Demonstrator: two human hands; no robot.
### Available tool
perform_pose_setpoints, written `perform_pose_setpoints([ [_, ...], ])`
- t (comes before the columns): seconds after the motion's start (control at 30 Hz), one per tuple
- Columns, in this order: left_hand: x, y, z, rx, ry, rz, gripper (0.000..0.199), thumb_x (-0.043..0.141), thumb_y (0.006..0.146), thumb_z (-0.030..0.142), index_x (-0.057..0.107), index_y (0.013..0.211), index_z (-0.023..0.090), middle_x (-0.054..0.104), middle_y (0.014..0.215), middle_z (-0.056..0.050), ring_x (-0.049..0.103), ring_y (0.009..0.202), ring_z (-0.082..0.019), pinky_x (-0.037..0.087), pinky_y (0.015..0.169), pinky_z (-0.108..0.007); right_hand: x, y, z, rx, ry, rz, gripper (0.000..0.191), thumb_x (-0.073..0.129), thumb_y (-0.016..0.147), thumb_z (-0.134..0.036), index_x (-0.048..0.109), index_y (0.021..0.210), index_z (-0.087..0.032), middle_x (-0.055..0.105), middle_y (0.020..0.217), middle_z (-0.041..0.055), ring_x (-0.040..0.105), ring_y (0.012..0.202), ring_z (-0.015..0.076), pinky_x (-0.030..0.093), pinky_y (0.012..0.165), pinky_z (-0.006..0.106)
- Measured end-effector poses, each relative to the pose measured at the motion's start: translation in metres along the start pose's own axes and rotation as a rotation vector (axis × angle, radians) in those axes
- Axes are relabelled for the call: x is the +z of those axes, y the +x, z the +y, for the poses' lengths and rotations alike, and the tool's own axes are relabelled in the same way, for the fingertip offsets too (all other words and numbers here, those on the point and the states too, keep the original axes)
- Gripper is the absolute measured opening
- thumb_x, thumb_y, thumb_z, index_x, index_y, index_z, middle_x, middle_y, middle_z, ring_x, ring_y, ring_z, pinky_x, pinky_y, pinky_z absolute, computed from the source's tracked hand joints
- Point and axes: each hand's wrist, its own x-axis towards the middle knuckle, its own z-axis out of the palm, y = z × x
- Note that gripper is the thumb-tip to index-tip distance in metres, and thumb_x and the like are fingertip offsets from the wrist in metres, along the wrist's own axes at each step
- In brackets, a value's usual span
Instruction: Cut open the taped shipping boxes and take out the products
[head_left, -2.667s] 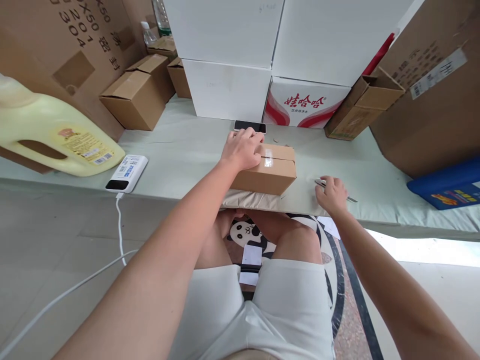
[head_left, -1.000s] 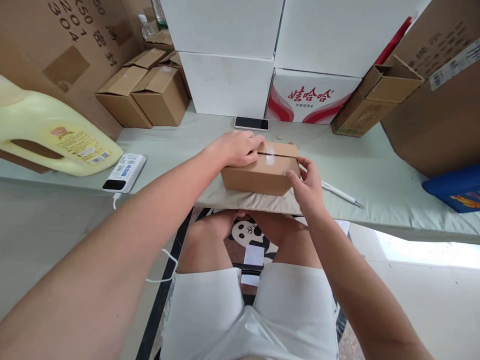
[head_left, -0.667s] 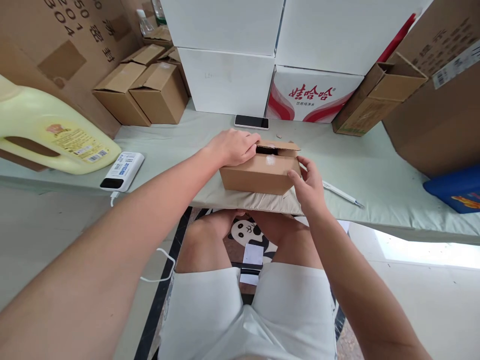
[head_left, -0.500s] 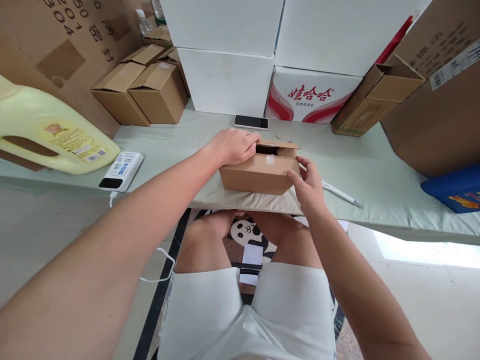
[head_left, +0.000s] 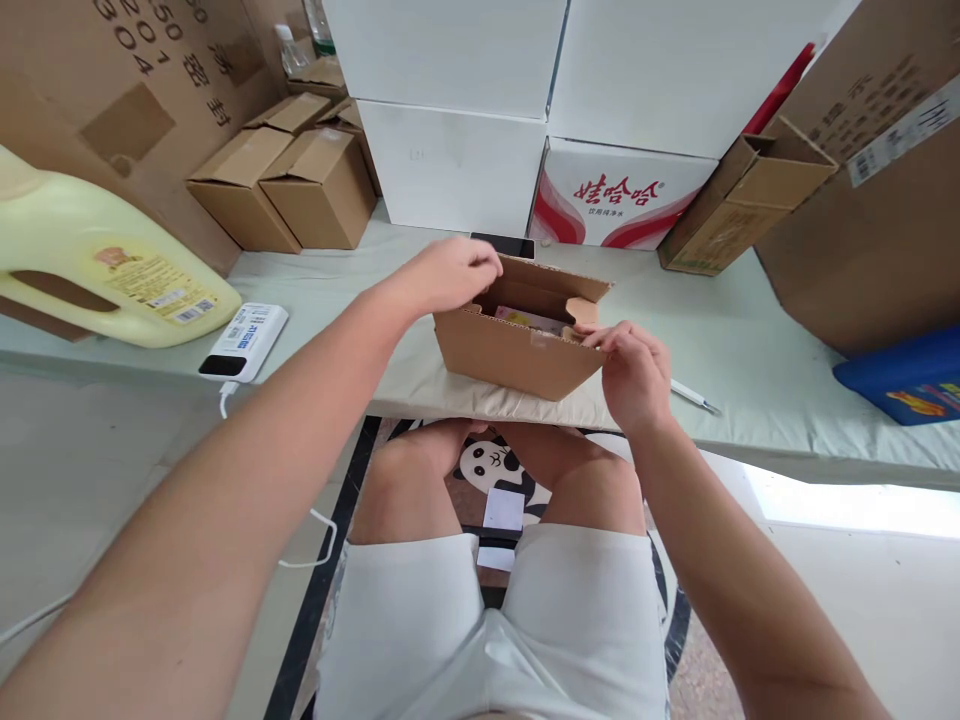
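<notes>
From my distant seat, through the head camera, I saw the brown cardboard box standing upright near the front edge of the table covered in pale green cloth, between the two hands. A second earlier its top had been closed under a strip of clear tape, and then open only by a dark gap; now its far flap stood raised and the inside showed. A pink-and-yellow printed item had come into sight within.

I had the left hand at the left end of the raised flap, its fingers curled narrow; I could not tell whether they pinched the cardboard. The right hand had risen from the box's side to its top right corner, where its thumb and fingers were closed on the near edge, beside a small folded tab.

The slim white pen-shaped tool lay on the cloth to the right, more of it now hidden by the right hand. The black-screened phone behind the box had become partly covered by the left hand and flap. The white power bank with a dark display stayed beside the pale yellow plastic jug on the left.
</notes>
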Motion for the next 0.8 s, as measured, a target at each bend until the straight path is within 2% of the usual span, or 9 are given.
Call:
perform_pose_setpoints([
  [0.07,0.001,-0.007,-0.006,0.027,0.018,-0.116,0.038,0.051,0.087,0.026,0.073,0.117,0.028,0.075,0.122,-0.003,0.070,0.105,-0.022,0.058,0.085,-0.032,-0.002,0.005,-0.007,-0.022,-0.092,-0.111,0.049,0.050,0.091,-0.058,0.044,0.056,-0.025,0.064,0.062,0.0048,0.075,0.090,0.0295,0.057,0.094,0.051],
  [0.13,0.004,-0.014,-0.010,0.079,0.032,-0.180,0.046,0.052,0.083,0.027,0.073,0.124,0.031,0.065,0.143,-0.002,0.063,0.126,-0.024,0.055,0.102,-0.034,-0.004,0.012,-0.015,-0.114,-0.241,-0.282,0.052,0.048,0.094,-0.062,0.056,0.059,-0.024,0.071,0.071,0.0053,0.075,0.094,0.0283,0.057,0.098,0.050],
  [0.23,0.009,-0.026,-0.013,0.095,0.071,-0.216,0.043,0.053,0.084,0.030,0.077,0.120,0.035,0.047,0.160,0.000,0.040,0.151,-0.030,0.040,0.124,-0.046,-0.008,0.022,-0.026,-0.326,-0.465,-0.573,0.046,0.041,0.098,-0.058,0.075,0.092,-0.027,0.079,0.108,0.0040,0.068,0.121,0.0289,0.046,0.116,0.054],
  [0.3,0.010,-0.036,-0.013,0.059,0.112,-0.204,0.035,0.053,0.087,0.032,0.081,0.107,0.035,0.043,0.161,0.000,0.029,0.157,-0.033,0.033,0.128,-0.052,-0.013,0.026,-0.031,-0.411,-0.600,-0.691,0.046,0.037,0.100,-0.052,0.076,0.102,-0.028,0.078,0.113,0.0045,0.061,0.132,0.0315,0.044,0.117,0.058],
  [0.37,0.011,-0.048,-0.010,0.041,0.124,-0.130,0.032,0.050,0.090,0.031,0.081,0.097,0.032,0.041,0.161,-0.001,0.028,0.157,-0.033,0.034,0.127,-0.055,-0.020,0.026,-0.036,-0.475,-0.713,-0.700,0.041,0.038,0.100,-0.045,0.075,0.096,-0.027,0.077,0.100,0.0068,0.061,0.131,0.0329,0.048,0.111,0.057],
  [0.5,0.017,-0.070,-0.001,-0.033,0.080,0.102,0.026,0.046,0.094,0.027,0.072,0.089,0.025,0.044,0.155,-0.007,0.042,0.147,-0.034,0.051,0.110,-0.052,-0.036,0.022,-0.048,-0.592,-0.894,-0.518,0.031,0.046,0.096,-0.037,0.063,0.072,-0.025,0.069,0.074,0.0070,0.068,0.111,0.0315,0.052,0.096,0.052],
  [0.63,0.029,-0.080,0.005,-0.120,-0.018,0.185,0.023,0.043,0.093,0.019,0.064,0.088,0.026,0.056,0.130,-0.009,0.066,0.105,-0.026,0.057,0.092,-0.047,-0.044,0.025,-0.057,-0.493,-1.088,-0.552,0.036,0.050,0.093,-0.034,0.050,0.058,-0.025,0.060,0.059,0.0037,0.063,0.070,0.0231,0.049,0.099,0.053],
  [0.73,0.037,-0.084,0.007,-0.116,-0.015,0.248,0.021,0.044,0.090,0.015,0.062,0.085,0.025,0.056,0.128,-0.010,0.067,0.106,-0.027,0.057,0.093,-0.046,-0.035,0.033,-0.053,-0.389,-1.157,-0.678,0.042,0.063,0.084,-0.038,0.045,0.049,-0.025,0.052,0.050,0.0044,0.057,0.060,0.0219,0.051,0.090,0.052],
  [0.8,0.042,-0.088,0.008,-0.116,-0.016,0.278,0.021,0.045,0.089,0.013,0.062,0.085,0.025,0.056,0.130,-0.011,0.067,0.111,-0.028,0.057,0.093,-0.047,-0.023,0.039,-0.047,-0.348,-1.047,-0.613,0.052,0.073,0.076,-0.042,0.038,0.041,-0.025,0.042,0.042,0.0052,0.058,0.060,0.0242,0.053,0.079,0.049],
])
